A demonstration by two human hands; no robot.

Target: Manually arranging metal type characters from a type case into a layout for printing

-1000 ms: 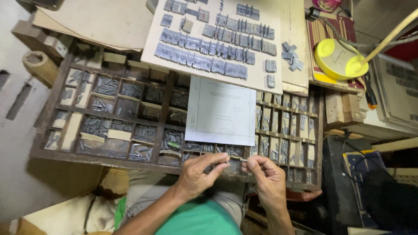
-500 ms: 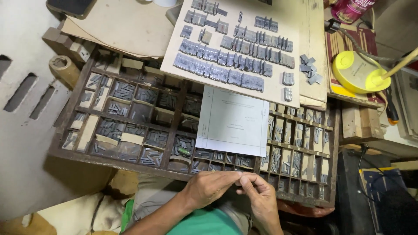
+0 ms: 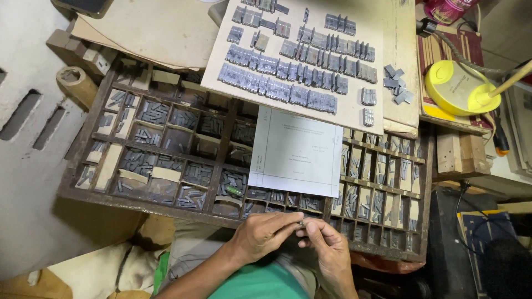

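Landmark: a dark, worn wooden type case (image 3: 83, 166) with many small compartments, most of them holding grey metal type pieces.
Left hand: the left hand (image 3: 260, 235) sits just in front of the case's near rim, fingers curled narrow, thumb and forefinger pinched on a small grey metal type piece (image 3: 301, 223).
Right hand: the right hand (image 3: 327, 243) is beside the left one at the same near rim, its fingertips closed on the same small piece, so both hands meet on it.
Type piece: held between the two hands, just over the near rim of the case, near its middle.
Paper: a white printed paper sheet (image 3: 296, 152) lies flat on the case, covering several middle compartments.
Board: a pale cardboard board (image 3: 354, 111) rests over the far edge of the case and carries rows of set grey metal type blocks (image 3: 288, 69).
Loose blocks: a few grey type pieces (image 3: 396, 83) lie on the board's right end, beyond the case.
Lamp base: a round yellow plastic lamp base (image 3: 457, 88) stands to the right of the case's far corner.
Clothing: a green shirt (image 3: 260, 282) shows below the hands, on the near side of the case.
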